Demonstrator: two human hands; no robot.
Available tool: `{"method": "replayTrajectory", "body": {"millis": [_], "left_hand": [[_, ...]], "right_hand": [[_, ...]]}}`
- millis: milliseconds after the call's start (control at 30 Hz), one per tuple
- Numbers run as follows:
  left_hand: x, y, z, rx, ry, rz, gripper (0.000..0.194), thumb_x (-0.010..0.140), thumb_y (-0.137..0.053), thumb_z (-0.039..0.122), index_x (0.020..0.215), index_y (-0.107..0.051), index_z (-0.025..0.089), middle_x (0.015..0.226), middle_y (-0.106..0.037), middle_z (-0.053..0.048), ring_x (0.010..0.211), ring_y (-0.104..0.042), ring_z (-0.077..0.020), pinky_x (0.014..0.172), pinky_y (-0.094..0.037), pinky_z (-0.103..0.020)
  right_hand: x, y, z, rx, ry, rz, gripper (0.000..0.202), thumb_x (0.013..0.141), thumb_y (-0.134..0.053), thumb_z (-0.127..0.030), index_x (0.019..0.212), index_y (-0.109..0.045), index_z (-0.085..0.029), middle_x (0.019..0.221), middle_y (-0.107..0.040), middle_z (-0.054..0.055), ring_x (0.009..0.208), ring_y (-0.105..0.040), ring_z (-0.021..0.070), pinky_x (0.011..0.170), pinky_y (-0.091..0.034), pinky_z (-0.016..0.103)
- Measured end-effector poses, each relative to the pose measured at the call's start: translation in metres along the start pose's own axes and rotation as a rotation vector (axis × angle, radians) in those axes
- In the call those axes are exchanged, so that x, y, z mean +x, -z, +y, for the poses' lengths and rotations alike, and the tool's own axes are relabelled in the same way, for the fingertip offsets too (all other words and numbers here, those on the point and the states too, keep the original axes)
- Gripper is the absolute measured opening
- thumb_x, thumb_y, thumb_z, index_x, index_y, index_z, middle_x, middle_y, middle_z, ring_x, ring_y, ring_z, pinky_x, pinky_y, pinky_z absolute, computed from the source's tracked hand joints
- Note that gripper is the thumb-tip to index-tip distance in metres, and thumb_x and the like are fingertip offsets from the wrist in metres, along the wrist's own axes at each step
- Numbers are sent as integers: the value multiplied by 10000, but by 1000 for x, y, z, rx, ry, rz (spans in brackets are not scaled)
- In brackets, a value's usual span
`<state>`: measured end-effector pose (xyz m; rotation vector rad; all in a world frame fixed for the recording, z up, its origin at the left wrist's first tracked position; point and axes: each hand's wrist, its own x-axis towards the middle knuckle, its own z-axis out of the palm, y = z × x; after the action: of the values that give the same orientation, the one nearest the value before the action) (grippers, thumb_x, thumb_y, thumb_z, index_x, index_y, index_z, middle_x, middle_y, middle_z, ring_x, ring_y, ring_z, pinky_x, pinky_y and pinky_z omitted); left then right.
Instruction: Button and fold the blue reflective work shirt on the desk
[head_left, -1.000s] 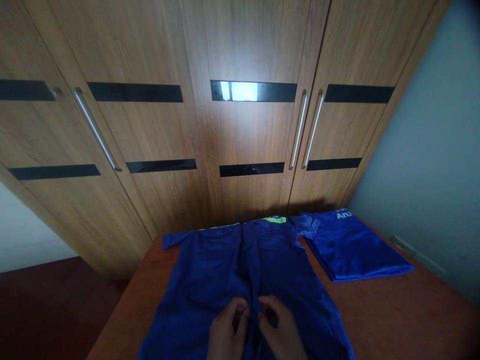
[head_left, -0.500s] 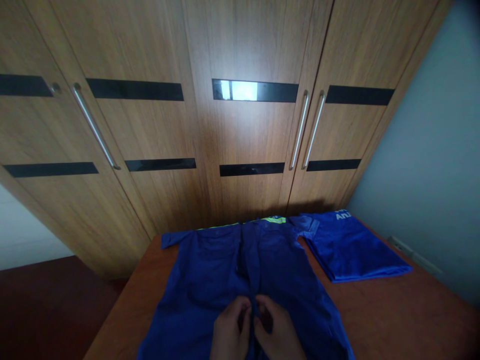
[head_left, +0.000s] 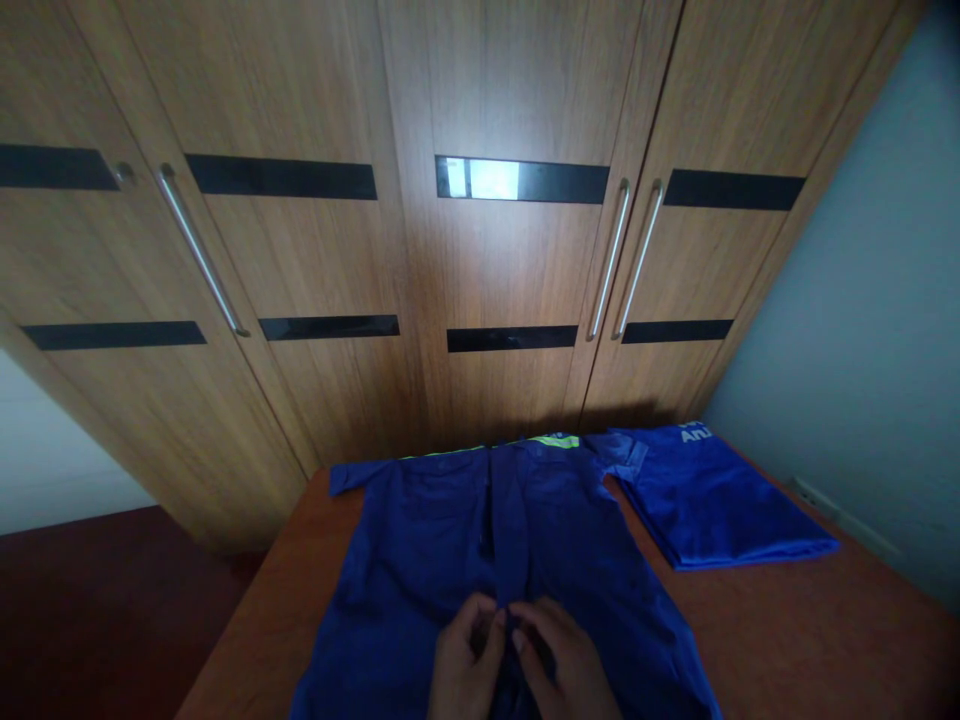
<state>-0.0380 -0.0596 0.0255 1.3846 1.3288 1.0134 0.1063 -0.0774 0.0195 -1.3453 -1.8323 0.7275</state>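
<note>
A dark blue short-sleeved work shirt (head_left: 427, 550) lies front side up, with its collar end towards the wardrobe and a yellow-green strip along its far edge. Its front placket runs down the middle. My left hand (head_left: 469, 650) pinches the left side of the front opening between thumb and fingers. Just beside it, my right hand (head_left: 559, 655) pinches the placket edge from the right. The fingertips of both hands nearly meet at the placket. Whatever small fastening lies between them is hidden. The near end of the shirt runs out of view.
The shirt lies on a reddish-brown wooden table (head_left: 795, 640). A folded bright blue garment (head_left: 720, 500) with white lettering rests at the back right, touching the shirt's sleeve. Behind stands a wooden wardrobe (head_left: 510, 270) with metal handles. A pale wall (head_left: 847, 330) rises at right.
The fingertips of both hands have drawn closer together at the placket, which now lies flatter and wider above them. The whole view has shifted slightly.
</note>
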Motion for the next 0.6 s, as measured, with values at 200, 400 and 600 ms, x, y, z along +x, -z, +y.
{"method": "replayTrajectory", "body": {"millis": [200, 400, 600], "left_hand": [[0, -5, -7, 51, -28, -11, 221, 814, -516, 383, 711, -563, 193, 625, -512, 32, 615, -511, -143, 587, -408, -217], [-3, -5, -2, 99, -53, -23, 152, 806, -496, 309, 707, -541, 203, 596, -446, 54, 565, -460, -120, 544, -374, -193], [-5, -4, -3, 201, -98, 15, 166, 828, -478, 301, 716, -559, 209, 605, -515, 40, 574, -507, -126, 561, -395, -190]], "right_hand": [[8, 6, 0, -156, -17, 71, 168, 888, -464, -197, 872, -628, -231, 889, -632, 42, 863, -605, 189, 794, -452, 291], [13, 11, -2, 103, -194, 59, 183, 868, -488, -297, 763, -612, -212, 791, -618, 29, 773, -589, 184, 725, -423, 280], [13, -2, 12, 535, -436, 0, 318, 765, -548, -508, 733, -598, -196, 597, -492, -21, 563, -491, 157, 529, -366, 254]]}}
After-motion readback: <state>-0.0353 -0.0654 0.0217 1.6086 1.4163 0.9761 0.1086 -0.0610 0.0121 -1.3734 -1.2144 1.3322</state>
